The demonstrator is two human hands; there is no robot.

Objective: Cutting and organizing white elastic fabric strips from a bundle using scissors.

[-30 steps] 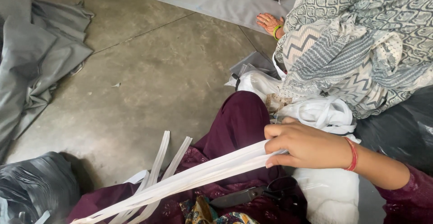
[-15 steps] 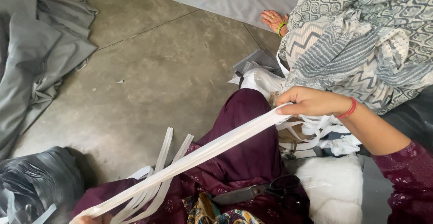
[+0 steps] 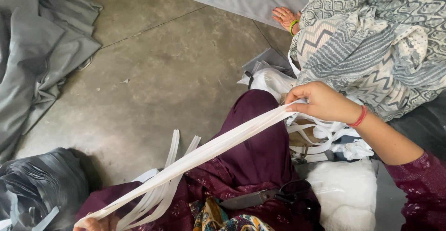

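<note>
Bundle of long white fabric strips point(image 3: 209, 149): stretched taut, long axis diagonal between hands. Right hand point(image 3: 318, 102) pinches upper end; left hand point(image 3: 95, 222), barely visible at the frame's bottom edge, grips lower end.

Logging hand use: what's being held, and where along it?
White straps: right hand grips their upper end, left hand the lower end.

R hand point(image 3: 320, 102) rose from lap level to above the knee point(image 3: 260, 105), nearer the co-worker | white strips point(image 3: 209, 149) pulled taut w/ it, steeper slant | L hand point(image 3: 95, 222) now shows at bottom edge
</note>
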